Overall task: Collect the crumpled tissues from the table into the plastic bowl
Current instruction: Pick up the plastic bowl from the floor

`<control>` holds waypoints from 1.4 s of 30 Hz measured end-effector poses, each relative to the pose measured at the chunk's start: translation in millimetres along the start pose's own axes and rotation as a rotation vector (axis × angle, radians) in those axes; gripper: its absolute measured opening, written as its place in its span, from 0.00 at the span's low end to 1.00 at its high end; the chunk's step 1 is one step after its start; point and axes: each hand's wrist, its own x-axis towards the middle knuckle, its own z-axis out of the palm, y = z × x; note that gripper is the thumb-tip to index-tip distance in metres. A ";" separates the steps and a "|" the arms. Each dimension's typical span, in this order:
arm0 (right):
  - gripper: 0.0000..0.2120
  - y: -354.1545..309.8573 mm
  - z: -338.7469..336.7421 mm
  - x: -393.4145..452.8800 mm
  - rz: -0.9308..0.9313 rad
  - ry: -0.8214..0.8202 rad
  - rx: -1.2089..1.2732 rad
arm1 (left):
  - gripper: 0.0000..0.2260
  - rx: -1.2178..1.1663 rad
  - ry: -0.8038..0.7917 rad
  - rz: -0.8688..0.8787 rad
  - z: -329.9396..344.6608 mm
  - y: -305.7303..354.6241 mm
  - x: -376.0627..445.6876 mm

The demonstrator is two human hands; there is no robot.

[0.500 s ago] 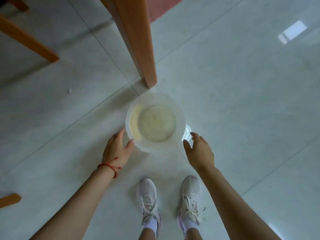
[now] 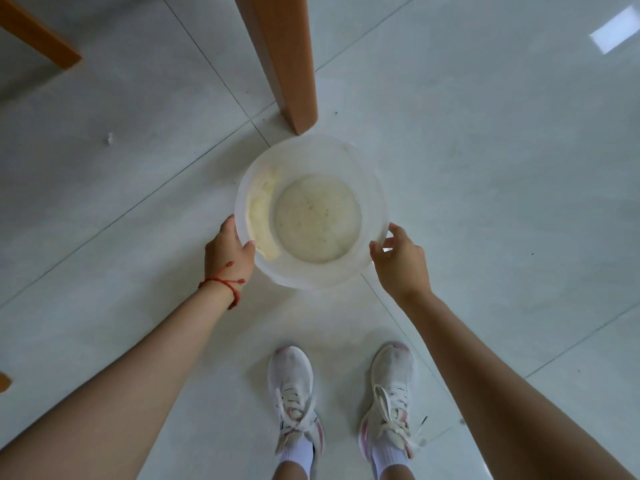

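one translucent white round plastic bowl [image 2: 310, 212] seen above pale tiled floor [image 2: 485, 168], just below one wooden table leg [image 2: 282, 57]; yellowish residue noted on inner wall and base. two hands counted: left hand [image 2: 227, 256] clamped on left rim, thumb inside; right hand [image 2: 398, 263] pinching right rim. two white sneakers [image 2: 294, 393] counted.

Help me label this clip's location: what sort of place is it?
Probably an indoor dining area at home: glossy pale floor tiles, a wooden table leg, and a plastic bowl held just above the floor.
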 end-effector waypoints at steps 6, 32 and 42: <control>0.15 -1.4 -4.3 -2.8 -0.017 0.028 0.077 | 0.22 -0.173 0.030 -0.129 -2.0 1.5 -1.1; 0.15 -118.3 -233.9 -236.1 -0.148 0.151 0.196 | 0.15 -0.468 0.025 0.049 -196.6 137.5 -229.1; 0.15 -167.7 -331.5 -331.7 -0.225 0.179 0.170 | 0.14 -0.587 0.006 0.126 -268.8 195.0 -329.3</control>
